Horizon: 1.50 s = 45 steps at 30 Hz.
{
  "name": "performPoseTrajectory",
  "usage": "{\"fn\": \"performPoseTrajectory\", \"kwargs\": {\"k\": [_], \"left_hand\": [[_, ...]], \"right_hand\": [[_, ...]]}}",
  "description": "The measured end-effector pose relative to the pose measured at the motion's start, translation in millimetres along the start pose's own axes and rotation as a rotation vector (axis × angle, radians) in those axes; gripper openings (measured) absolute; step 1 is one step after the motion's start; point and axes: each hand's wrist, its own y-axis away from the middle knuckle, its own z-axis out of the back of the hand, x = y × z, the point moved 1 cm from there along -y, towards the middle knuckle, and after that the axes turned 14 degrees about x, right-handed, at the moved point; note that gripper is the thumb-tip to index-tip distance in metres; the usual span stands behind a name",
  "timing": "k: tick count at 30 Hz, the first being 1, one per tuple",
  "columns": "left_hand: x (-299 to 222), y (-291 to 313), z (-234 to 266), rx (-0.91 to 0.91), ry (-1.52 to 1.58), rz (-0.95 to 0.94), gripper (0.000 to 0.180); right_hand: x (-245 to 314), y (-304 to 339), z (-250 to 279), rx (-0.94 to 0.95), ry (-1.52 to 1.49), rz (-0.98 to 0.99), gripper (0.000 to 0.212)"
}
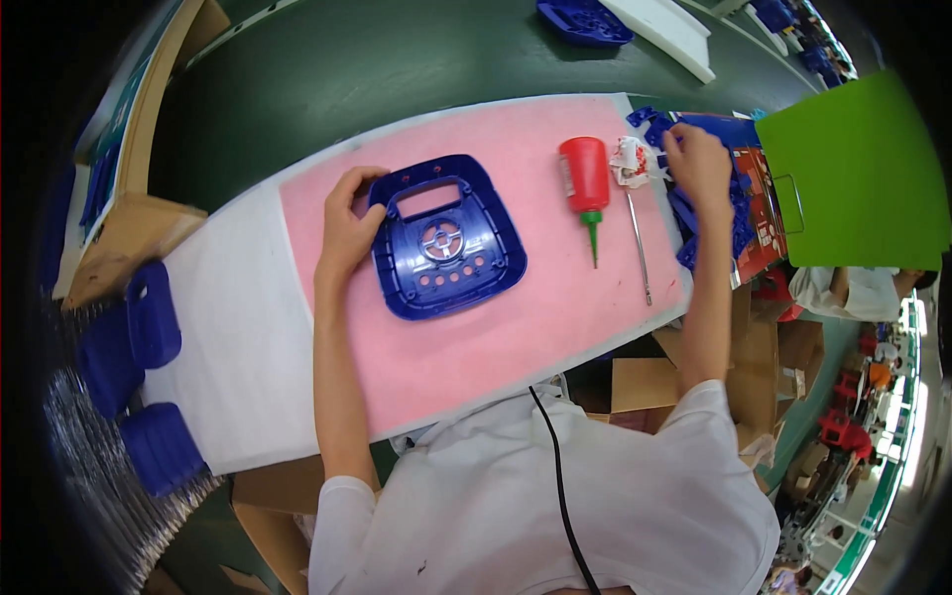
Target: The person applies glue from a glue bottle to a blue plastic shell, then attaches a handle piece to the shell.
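A blue plastic shell (451,288) lies open side up on the pink mat (555,327), with a handle slot, a round grille and several small holes. My left hand (352,223) grips its upper left edge, thumb on the rim. My right hand (700,167) is at the mat's right side, over a pile of small blue plastic parts (742,223). Its fingers are curled together, and whatever is between them is hidden. Left of that hand are a red squeeze bottle (585,174) with a green nozzle, a crumpled white wad (631,164) with red marks, and a screwdriver (640,248).
Several blue shells (154,317) lie beyond the table's left end, near a cardboard box (139,243). A green panel (853,178) stands at the right. Another blue part (585,22) and a white strip (666,35) sit on the green surface at the back.
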Motion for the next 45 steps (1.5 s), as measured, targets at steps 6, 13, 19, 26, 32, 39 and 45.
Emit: {"fn": "performPoseTrajectory", "kwargs": {"k": [6,13,19,26,32,39,45], "left_hand": [[4,-4,0,0.005,0.042,-0.004,0.036],[0,0,-2,-0.008,0.064,0.000,0.036],[1,-5,-5,-0.004,0.060,-0.005,0.037],[1,2,8,0.034,0.176,-0.058,0.043],[-13,-6,-5,-0.120,0.217,-0.145,0.052],[-7,-6,-2,-0.138,0.079,-0.024,0.038],[-8,-6,0,-0.167,-0.044,-0.076,0.033]], "right_hand": [[-62,-70,-26,0.149,-0.010,0.360,0.028],[-35,-121,-53,0.144,0.226,0.555,0.041],[-27,-132,-36,0.131,0.333,0.568,0.023],[126,-35,13,0.129,-1.033,0.646,0.022],[217,17,-40,0.472,-1.393,0.588,0.033],[234,20,-51,0.458,-1.313,0.778,0.040],[226,17,-41,0.059,-0.560,1.043,0.029]]}}
